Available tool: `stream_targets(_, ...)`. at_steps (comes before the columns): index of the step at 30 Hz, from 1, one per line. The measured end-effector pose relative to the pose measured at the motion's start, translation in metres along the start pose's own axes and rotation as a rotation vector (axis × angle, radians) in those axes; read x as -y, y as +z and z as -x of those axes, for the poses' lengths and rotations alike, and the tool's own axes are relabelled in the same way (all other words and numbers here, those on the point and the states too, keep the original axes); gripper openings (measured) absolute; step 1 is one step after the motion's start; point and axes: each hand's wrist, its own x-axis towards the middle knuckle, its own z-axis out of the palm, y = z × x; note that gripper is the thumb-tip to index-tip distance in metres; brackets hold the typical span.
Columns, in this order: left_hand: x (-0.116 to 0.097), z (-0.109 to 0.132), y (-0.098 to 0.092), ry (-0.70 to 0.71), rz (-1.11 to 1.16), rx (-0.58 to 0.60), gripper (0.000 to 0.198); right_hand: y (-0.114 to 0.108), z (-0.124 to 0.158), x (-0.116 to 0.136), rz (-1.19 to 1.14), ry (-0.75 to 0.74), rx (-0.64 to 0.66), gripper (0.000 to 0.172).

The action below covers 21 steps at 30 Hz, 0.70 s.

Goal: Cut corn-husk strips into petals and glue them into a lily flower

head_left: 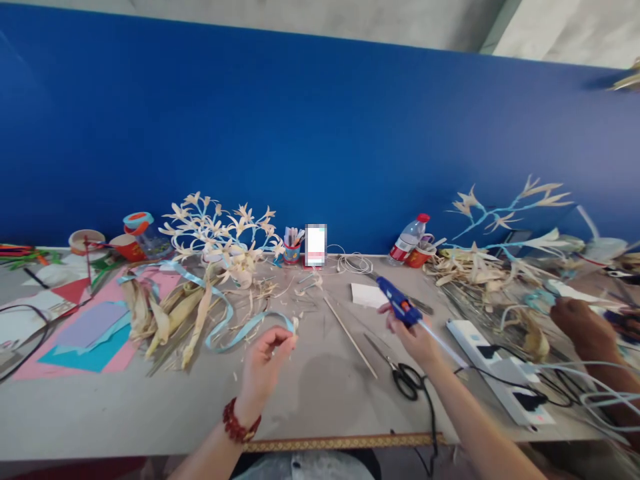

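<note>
My left hand (270,357), with a red bead bracelet on its wrist, is closed in a pinch just above the table. A light blue ribbon (233,341) runs to its fingertips, where a small pale piece (295,325) also shows; its kind I cannot make out. My right hand (413,333) is wrapped round a blue hot glue gun (397,300), its nozzle pointing away from me and a clear glue stick (443,343) sticking out of the back. Below that hand lie black-handled scissors (407,381), and a thin pale stick (350,337) lies between both hands.
Dried husks (173,320) and coloured paper (85,347) lie at left, behind them husk flowers (225,233). A white power strip (500,373) with cables is at right, near a co-worker's hand (583,327). A bottle (409,240) and phone (315,245) stand by the blue partition (320,133).
</note>
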Motion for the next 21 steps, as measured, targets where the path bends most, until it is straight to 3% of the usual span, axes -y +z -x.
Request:
stream_targets(3,-0.002,-0.001,0.004,-0.050,0.079,-0.014,0.022,0.028,0.033,0.041,-0.362,0.020,0.216,0.025)
stream_targets(5,-0.003,-0.001,0.006,-0.079,0.128,-0.027,0.021,0.043,0.050,0.066,-0.476,-0.007,0.276,0.020)
stream_targets(10,-0.005,0.002,0.007,-0.089,0.182,-0.034,0.020,0.051,0.059,0.107,-0.395,-0.151,0.284,0.011)
stream_targets(15,-0.008,0.004,0.006,-0.084,0.185,-0.030,0.019,0.050,0.054,0.114,-0.237,-0.216,0.286,0.011)
stream_targets(21,-0.008,0.004,0.008,-0.075,0.191,-0.021,0.017,0.053,0.054,0.108,-0.248,-0.266,0.286,0.013)
